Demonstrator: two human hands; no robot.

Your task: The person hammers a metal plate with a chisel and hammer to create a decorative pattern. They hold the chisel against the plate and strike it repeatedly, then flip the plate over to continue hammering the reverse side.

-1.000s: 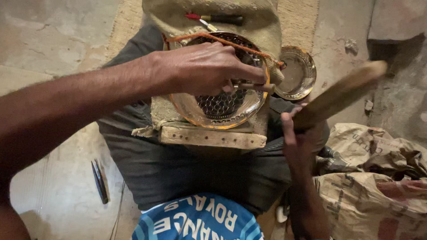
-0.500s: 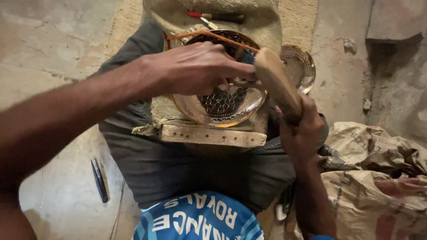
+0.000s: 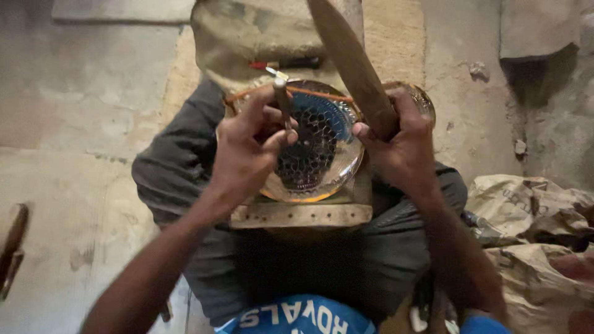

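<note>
Thin metal punch (image 3: 283, 102) pinched upright by left hand (image 3: 247, 151) over patterned brass dish (image 3: 325, 151). Wooden mallet (image 3: 352, 62) gripped by right hand (image 3: 402, 145), raised. Dish rested on wooden block (image 3: 301, 215) in lap.

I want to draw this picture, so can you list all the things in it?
Dish: one, brassy with dark honeycomb pattern, on the lap board.
Board: one, pale wood, under the dish.
Punch: one, thin metal, upright on the dish.
Mallet: one, brown wood, raised above the dish.
Second dish: one, brassy, behind the right hand.
Pen: one, red and black, on tan cloth.
Sacks: crumpled, tan, on the right.
Left hand: pinches the punch.
Right hand: grips the mallet.
</note>
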